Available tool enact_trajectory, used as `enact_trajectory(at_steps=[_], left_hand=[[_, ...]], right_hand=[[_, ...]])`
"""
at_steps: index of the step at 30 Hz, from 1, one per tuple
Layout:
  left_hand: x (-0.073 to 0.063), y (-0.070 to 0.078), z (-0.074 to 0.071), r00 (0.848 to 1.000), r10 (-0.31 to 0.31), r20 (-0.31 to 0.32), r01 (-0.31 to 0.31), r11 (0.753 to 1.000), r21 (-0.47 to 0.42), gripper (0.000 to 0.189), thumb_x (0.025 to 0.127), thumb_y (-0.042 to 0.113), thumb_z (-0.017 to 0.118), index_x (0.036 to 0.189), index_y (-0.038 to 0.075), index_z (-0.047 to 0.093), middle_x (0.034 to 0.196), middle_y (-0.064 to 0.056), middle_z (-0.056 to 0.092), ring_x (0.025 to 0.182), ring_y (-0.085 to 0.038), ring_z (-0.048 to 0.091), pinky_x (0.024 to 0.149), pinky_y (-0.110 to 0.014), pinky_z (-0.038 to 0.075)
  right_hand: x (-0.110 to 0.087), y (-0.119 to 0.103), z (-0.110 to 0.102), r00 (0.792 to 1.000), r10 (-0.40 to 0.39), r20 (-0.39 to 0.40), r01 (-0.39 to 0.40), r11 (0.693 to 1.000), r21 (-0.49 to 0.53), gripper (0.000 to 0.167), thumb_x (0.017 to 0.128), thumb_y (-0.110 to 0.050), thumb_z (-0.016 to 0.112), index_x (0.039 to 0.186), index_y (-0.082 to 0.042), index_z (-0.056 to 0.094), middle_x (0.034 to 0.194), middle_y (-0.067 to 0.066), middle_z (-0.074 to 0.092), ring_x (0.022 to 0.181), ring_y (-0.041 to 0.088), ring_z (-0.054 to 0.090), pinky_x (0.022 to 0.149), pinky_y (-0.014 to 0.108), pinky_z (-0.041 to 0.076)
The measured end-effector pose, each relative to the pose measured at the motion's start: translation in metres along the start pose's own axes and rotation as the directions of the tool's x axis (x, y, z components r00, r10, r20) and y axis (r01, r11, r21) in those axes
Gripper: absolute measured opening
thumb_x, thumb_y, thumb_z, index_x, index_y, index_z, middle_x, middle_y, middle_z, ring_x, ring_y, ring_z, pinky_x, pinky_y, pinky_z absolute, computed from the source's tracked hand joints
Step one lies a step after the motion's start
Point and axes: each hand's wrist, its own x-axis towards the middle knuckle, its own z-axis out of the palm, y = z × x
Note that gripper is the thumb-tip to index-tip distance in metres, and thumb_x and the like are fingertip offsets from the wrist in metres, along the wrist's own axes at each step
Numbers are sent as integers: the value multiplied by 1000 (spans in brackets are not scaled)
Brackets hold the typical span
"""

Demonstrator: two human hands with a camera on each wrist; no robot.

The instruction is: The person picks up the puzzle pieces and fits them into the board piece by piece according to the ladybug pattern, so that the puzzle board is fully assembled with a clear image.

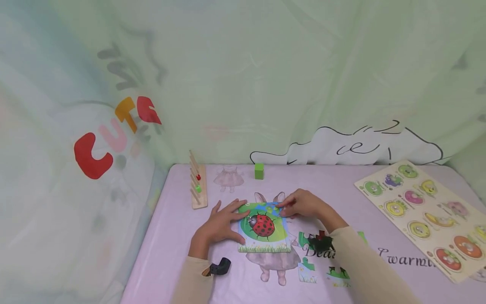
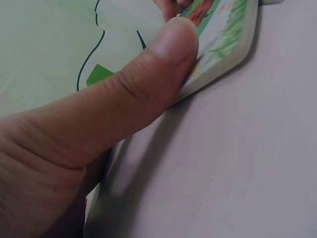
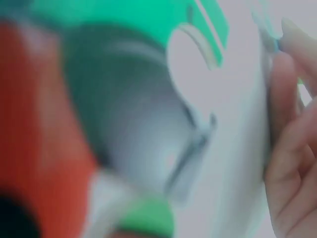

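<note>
A square ladybug puzzle [image 1: 263,226] with a green and blue background lies on the table in front of me. My left hand [image 1: 219,226] rests along its left side with fingers spread. In the left wrist view its thumb touches the rim of a picture board [image 2: 230,44]. At the puzzle's upper right corner, my right hand [image 1: 301,204] pinches a blue-edged puzzle piece, mostly hidden by the fingers. Those fingers [image 3: 285,89] also show at the right wrist view's edge, beside a blurred, close-up puzzle piece [image 3: 138,104] with a rounded notch.
Loose puzzle pieces [image 1: 306,272] lie below the right forearm, partly covered by it. A wooden peg stand [image 1: 203,185] with red and green pieces is at the back left. A green block [image 1: 259,171] stands behind the puzzle. A fruit board [image 1: 411,215] lies at right.
</note>
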Motion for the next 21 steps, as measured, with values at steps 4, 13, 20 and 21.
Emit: enact_trajectory(at_steps=[4,13,20,21], left_hand=[[0,-2,1,1000,-1,11,1,1000,0,101,66,62,86,154,31,46,170,11,23,160,-18,15,126,-63,1],[0,-2,1,1000,6,-10,-7,999,-36,102,65,60,88,153,28,47,170,10,24,160,-19,16,126,-63,1],[-1,-1,1,1000,0,-25,-2,998,-55,106,66,58,88,156,25,42,171,9,19,160,-17,15,127,-60,-2],[-1,-1,1,1000,-1,-28,0,998,-59,106,66,58,88,156,24,42,171,8,18,160,-17,15,127,-59,-2]], right_hand=[[-11,1,-5,996,-84,22,85,995,-42,37,86,-22,82,121,-12,77,81,-3,67,76,14,55,70,28,44],[-49,-2,-4,998,-64,22,67,982,-174,16,81,-25,87,92,-21,76,83,-7,65,78,13,56,68,28,48],[-70,2,-3,997,-64,46,73,967,-242,27,74,-22,92,93,-23,73,85,-6,62,75,12,53,66,24,46],[-71,4,-3,997,-67,50,77,966,-247,29,73,-22,92,94,-24,73,86,-7,62,76,12,52,66,24,46]])
